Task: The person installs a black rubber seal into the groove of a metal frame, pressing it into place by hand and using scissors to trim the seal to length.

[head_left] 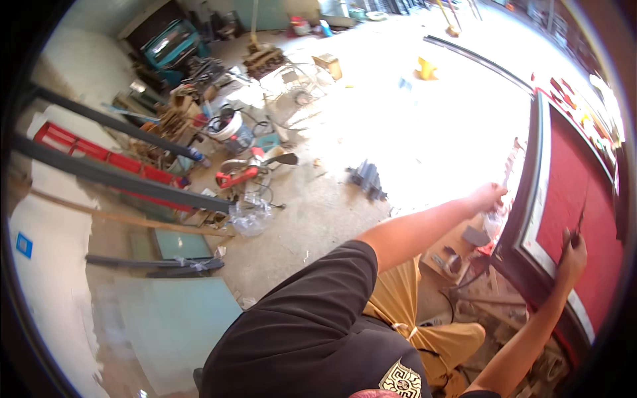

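Observation:
On the right, a red panel [564, 186] has a pale metal strip along its border and a dark frame [519, 215] around it. My right hand [572, 255] is over the lower part of the panel, closed around a thin, dark, pointed tool [582, 213] that points up and away. Its exact kind is too small to tell. Beside the frame's left edge, my left hand [490, 198] is closed, and a thin pale strip [511, 162] rises from it along the frame. Glare blurs that strip, so its kind is unclear.
Below my left arm stands a wooden surface [434, 265] with small metal parts. A bundle of dark profiles [367, 180], a red power saw [239, 174] and a bucket [232, 129] are on the floor. Long dark bars [126, 174] and glass sheets [166, 325] lie at left.

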`<state>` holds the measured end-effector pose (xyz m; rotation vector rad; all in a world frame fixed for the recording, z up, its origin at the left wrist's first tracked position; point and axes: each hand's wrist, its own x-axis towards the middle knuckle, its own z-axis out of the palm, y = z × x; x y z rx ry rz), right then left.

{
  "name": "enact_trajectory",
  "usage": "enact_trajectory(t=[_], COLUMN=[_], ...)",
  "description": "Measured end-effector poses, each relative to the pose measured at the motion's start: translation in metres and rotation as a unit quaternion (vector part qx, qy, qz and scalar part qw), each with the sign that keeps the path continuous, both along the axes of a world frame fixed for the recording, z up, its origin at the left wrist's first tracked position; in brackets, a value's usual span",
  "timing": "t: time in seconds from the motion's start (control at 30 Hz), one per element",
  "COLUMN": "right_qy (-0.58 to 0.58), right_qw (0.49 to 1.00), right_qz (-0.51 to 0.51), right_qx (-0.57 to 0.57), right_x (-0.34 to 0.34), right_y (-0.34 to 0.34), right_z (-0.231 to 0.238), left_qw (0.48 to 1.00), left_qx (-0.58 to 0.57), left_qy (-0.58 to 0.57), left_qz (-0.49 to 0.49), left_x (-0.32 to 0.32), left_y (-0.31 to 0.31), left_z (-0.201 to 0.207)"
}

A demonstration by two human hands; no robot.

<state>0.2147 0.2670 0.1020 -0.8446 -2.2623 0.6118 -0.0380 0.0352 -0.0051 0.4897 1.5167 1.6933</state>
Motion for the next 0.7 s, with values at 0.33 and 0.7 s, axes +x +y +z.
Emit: enact_trajectory(t=[0.33, 0.7], right_qy=[-0.038, -0.065], right_qw=[0.999, 0.997], right_qz=[0.001, -0.026], right_qx=[-0.029, 0.027], right_x=[-0.018, 0.011], right_y=[-0.009, 0.011], right_z=[-0.006, -0.017], left_qw=[0.955, 0.963], left_qx=[-0.280, -0.239], left_qy=[0.096, 0.121], left_qz=[0.037, -0.024], left_x=[0.031, 0.088], left_y=[-0.191, -0.219], left_z=[-0.147, -0.159])
